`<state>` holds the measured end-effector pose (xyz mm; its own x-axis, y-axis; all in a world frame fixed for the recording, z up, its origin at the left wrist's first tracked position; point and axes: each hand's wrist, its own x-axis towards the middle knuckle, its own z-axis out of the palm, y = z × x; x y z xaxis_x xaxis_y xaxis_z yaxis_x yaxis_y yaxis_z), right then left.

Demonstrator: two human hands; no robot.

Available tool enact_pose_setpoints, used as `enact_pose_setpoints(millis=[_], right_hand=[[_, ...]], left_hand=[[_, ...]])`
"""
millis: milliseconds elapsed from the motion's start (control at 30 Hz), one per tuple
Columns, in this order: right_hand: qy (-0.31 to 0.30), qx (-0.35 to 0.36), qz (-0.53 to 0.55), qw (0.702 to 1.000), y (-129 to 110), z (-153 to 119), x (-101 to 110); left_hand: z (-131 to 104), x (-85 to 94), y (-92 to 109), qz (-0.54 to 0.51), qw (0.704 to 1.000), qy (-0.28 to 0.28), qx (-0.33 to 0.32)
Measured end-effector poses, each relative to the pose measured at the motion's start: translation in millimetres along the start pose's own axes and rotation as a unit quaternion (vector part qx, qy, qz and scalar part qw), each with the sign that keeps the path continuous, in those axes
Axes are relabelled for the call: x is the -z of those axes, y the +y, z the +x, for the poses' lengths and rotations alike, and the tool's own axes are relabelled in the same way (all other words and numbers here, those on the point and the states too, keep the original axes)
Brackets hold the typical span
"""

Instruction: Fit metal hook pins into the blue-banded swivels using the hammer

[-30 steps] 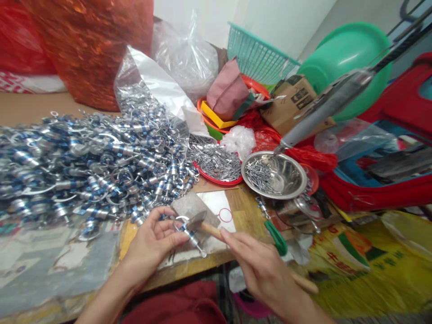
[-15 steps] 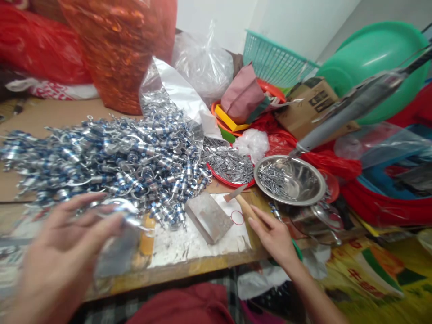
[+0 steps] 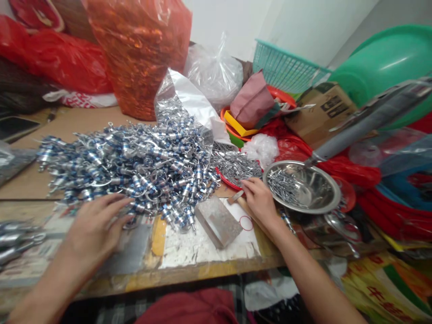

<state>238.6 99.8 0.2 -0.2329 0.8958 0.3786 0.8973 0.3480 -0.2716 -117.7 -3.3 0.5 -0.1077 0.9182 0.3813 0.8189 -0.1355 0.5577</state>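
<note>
Left hand (image 3: 97,227), lower left of frame: fingers parted and curved at the near edge of the metal parts heap (image 3: 135,162), left of centre; contact unclear. Right hand (image 3: 259,200), right of centre: fingers bunched at the red tray (image 3: 232,183), hammer head (image 3: 235,196) just beside; grip unclear.

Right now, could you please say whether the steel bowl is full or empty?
The steel bowl is partly filled: small metal pieces lie at left, bare metal shows at right.
</note>
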Motion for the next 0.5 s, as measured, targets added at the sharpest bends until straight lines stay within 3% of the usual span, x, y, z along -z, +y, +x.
enact_pose_setpoints(millis=[100,167,333,500], right_hand=[[-0.025,-0.026,-0.028,0.999,2.5,42.3,-15.9],[-0.051,-0.041,-0.038,0.997,5.0,60.8,-24.6],[-0.084,-0.071,-0.048,0.993,9.2,71.8,-30.7],[-0.077,-0.106,-0.058,0.990,17.5,65.2,-21.4]], left_hand=[[16.7,-15.2,-0.7,0.122,0.987,-0.082,-0.065],[19.5,-17.1,-5.8,0.133,0.984,-0.094,-0.069],[9.3,-7.9,-13.8,0.097,0.994,-0.035,-0.048],[1.4,5.1,18.0,-0.014,0.998,0.028,-0.046]])
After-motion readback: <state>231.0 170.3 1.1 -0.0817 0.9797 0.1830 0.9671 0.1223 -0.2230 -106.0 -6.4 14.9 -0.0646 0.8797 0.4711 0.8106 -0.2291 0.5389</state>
